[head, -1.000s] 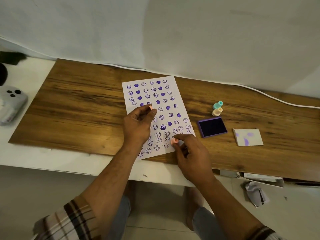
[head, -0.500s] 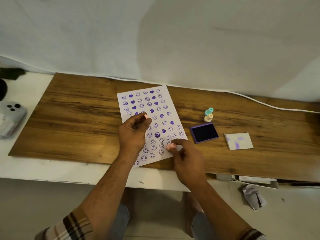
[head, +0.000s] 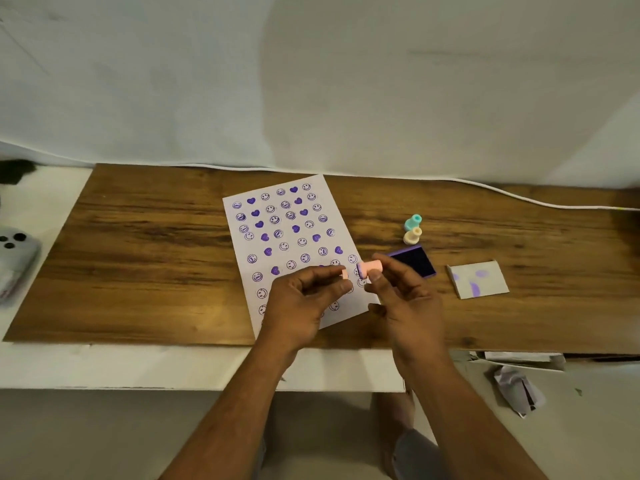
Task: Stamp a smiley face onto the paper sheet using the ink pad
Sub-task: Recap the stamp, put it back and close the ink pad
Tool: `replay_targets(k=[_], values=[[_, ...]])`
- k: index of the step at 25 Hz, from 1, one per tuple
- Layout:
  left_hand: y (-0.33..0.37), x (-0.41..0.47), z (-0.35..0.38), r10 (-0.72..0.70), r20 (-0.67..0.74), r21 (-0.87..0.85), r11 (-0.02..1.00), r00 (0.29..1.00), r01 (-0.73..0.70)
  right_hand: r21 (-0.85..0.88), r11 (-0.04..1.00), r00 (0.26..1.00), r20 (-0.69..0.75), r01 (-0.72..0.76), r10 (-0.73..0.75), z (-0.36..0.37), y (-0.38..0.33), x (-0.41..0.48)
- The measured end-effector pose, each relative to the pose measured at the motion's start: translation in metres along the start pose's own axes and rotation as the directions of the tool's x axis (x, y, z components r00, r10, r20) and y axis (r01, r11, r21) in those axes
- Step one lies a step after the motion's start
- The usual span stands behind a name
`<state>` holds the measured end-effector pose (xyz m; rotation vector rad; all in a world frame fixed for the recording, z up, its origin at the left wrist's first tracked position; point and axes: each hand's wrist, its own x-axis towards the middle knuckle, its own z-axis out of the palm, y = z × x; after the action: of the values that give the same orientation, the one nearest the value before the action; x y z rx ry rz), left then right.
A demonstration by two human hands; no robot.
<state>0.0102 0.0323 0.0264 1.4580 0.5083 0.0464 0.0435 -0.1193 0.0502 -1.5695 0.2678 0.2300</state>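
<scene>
A white paper sheet (head: 287, 237) covered with purple smileys and hearts lies on the wooden board (head: 145, 265). Above the sheet's lower right corner my right hand (head: 405, 303) pinches a pink stamp (head: 370, 267), held sideways with its inked face pointing left. My left hand (head: 301, 299) is just left of it, its fingertips closed on a small pink cap (head: 344, 274). The stamp and the cap are a short gap apart. A purple ink pad (head: 415, 260), lid off, lies right of the sheet, partly behind my right fingers.
A teal stamp (head: 412, 221) and a cream stamp (head: 412, 235) stand behind the ink pad. A purple-stained paper scrap (head: 478, 278) lies to the right. A grey device (head: 15, 258) sits at the far left; a white cable (head: 519, 197) runs along the back. Crumpled paper (head: 516, 389) lies lower right.
My right hand has lifted the pink stamp off the sheet and turned it sideways. My left hand has come down and right with the cap, close to the stamp.
</scene>
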Motion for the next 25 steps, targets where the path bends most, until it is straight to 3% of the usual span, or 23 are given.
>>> replay_targets(k=[15,25], values=[[-0.002,0.015,0.012,-0.003,0.006,-0.005,1.0,1.0,0.003,-0.122,0.988,0.987,0.146,0.091,-0.073,-0.009,0.001,0.017],[0.002,0.019,0.019,0.096,0.049,-0.012,0.995,0.994,-0.096,-0.157,0.983,0.984,0.165,0.092,-0.065,-0.018,0.004,0.026]])
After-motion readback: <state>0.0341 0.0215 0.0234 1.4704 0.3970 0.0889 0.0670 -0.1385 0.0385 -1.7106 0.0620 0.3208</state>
